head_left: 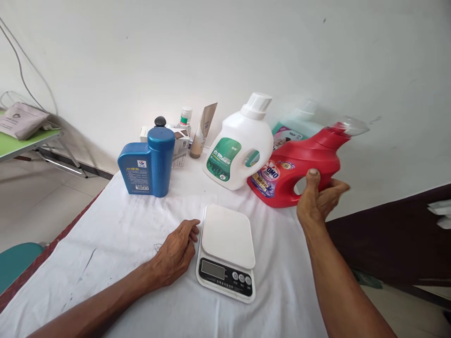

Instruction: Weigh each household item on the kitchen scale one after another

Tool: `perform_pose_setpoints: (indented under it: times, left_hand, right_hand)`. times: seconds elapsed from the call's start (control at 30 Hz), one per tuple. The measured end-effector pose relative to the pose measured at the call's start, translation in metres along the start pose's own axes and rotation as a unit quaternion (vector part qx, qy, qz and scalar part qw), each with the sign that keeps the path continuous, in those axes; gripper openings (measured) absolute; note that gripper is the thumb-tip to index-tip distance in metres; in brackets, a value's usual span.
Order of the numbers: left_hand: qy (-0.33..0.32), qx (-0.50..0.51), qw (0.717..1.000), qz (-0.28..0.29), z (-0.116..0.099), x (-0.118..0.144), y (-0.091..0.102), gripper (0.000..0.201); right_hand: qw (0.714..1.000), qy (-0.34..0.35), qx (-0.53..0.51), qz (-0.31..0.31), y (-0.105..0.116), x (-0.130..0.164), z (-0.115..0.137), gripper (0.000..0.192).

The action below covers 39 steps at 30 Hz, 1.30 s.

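A: what's hard to read in this shot?

B: red plastic detergent jug is motion-blurred at the top, clear cap smeared. A teal-and-white container behind it is mostly hidden and blurred too. Fingers of the right hand go behind the jug's handle; only thumb and knuckles show.

A: grip?

B: right hand is closed around the handle loop, thumb up on the front. Jug is right above that hand, tilted. Can't tell if its base touches the white cloth-covered table.

A: axis?

B: long axis leans hard, cap end pointing up and away to the right of the hand, base down-left, just beside the white plastic jug with green label.

A: other hand?

B: left hand lies flat on the cloth, holding nothing, fingers loosely curled, fingertips touching the left edge of the white digital kitchen scale. Scale sits between the two hands. Blue plastic bottle stands beyond the left hand, well apart.
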<state>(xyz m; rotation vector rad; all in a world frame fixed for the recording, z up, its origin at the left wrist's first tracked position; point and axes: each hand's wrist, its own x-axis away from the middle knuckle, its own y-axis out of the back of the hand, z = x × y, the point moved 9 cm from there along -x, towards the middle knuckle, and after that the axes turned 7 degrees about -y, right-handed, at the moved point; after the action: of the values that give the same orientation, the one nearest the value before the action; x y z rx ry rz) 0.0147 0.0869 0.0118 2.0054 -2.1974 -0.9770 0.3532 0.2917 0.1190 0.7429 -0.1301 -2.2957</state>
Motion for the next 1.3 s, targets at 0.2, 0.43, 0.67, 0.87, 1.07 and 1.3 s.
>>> perform_pose_setpoints:
  times: [0.2,0.43,0.67,0.87,1.07,1.3]
  left_hand:
    - [-0.010,-0.005,1.000,0.003,0.001,0.001,0.000,0.050]
    - [-0.015,0.007,1.000,-0.002,0.002,0.001,-0.001,0.050]
    - [-0.019,0.010,1.000,-0.007,0.001,-0.001,0.001,0.046]
    - [-0.013,0.021,1.000,-0.003,0.003,0.000,0.000,0.051]
    - [-0.017,0.017,1.000,-0.004,0.003,0.000,-0.001,0.049]
    - [-0.016,0.012,1.000,-0.006,0.005,0.001,-0.001,0.050]
  right_hand:
    - [0.974,0.196,-0.058,0.095,-0.015,0.053,0.100,0.052]
    - [0.973,0.040,-0.088,0.210,-0.096,0.064,0.093,0.047]
    - [0.902,-0.146,-0.271,0.303,-0.134,0.074,0.088,0.053]
    - [0.916,-0.156,-0.304,0.209,-0.113,0.087,0.096,0.055]
    - [0.916,-0.106,-0.346,0.176,-0.072,0.084,0.132,0.051]
    - [0.900,-0.066,-0.377,0.211,-0.006,0.086,0.177,0.060]
